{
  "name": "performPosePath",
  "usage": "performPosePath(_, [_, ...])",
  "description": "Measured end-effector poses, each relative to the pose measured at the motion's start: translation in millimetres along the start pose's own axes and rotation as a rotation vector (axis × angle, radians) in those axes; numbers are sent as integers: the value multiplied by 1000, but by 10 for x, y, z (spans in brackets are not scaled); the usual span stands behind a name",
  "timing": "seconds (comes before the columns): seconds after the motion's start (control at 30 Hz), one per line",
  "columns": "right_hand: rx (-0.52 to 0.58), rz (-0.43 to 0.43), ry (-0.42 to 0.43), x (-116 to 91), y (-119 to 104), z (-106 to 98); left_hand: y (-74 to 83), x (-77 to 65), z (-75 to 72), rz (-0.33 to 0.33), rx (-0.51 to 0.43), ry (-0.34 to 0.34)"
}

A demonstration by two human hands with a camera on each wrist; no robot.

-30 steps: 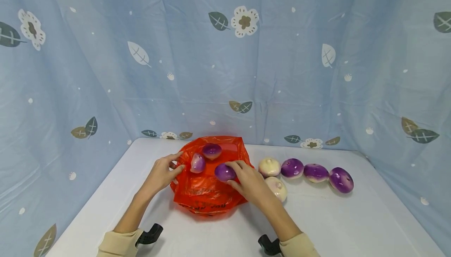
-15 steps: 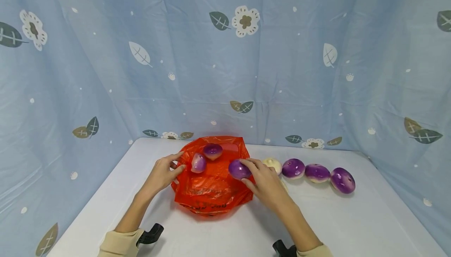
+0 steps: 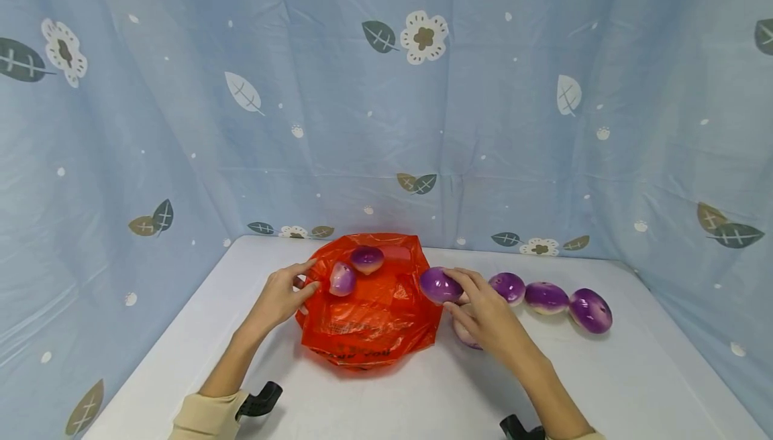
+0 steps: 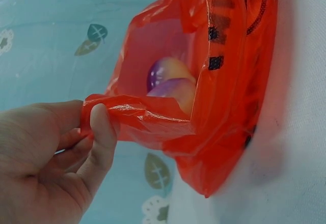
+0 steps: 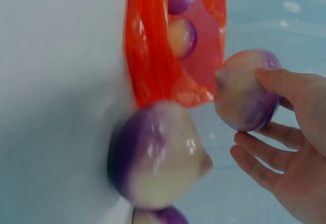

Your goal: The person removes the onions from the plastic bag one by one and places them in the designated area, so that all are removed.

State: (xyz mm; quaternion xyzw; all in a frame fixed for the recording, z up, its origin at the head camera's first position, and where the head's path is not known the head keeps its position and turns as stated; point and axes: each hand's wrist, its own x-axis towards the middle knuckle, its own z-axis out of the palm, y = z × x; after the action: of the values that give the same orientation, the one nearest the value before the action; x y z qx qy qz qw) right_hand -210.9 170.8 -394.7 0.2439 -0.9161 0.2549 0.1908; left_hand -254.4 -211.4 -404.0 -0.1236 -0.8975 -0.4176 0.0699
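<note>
A red plastic bag (image 3: 368,326) lies open-mouthed on the white table, with two purple-and-cream turnips (image 3: 367,259) showing inside. My left hand (image 3: 279,299) pinches the bag's left rim between thumb and fingers; the left wrist view shows the film (image 4: 147,114) folded there. Between the thumb and fingers of my right hand (image 3: 492,316) is another turnip (image 3: 439,285), held up beside the bag's right edge. In the right wrist view this held turnip (image 5: 247,89) appears above the table, its purple side toward the palm. Below it, a pale turnip (image 3: 465,333) is partly hidden by the right hand.
Right of the hand, a row of purple turnips (image 3: 546,298) stretches across the white table (image 3: 628,373). The row's left end is partly behind the right hand. A blue patterned curtain (image 3: 386,125) hangs behind and at both sides of the table.
My right hand has moved right with the turnip, from over the bag's opening to just past its right edge. The left hand keeps its grip on the rim.
</note>
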Motion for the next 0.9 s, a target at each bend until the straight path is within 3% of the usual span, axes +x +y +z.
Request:
performPosePath(0.37, [-44, 18, 47, -202, 307, -290, -6, 7, 2, -13, 1, -1])
performPosePath(0.9, [-83, -4, 68, -378, 528, -480, -6, 9, 3, -12, 8, -6])
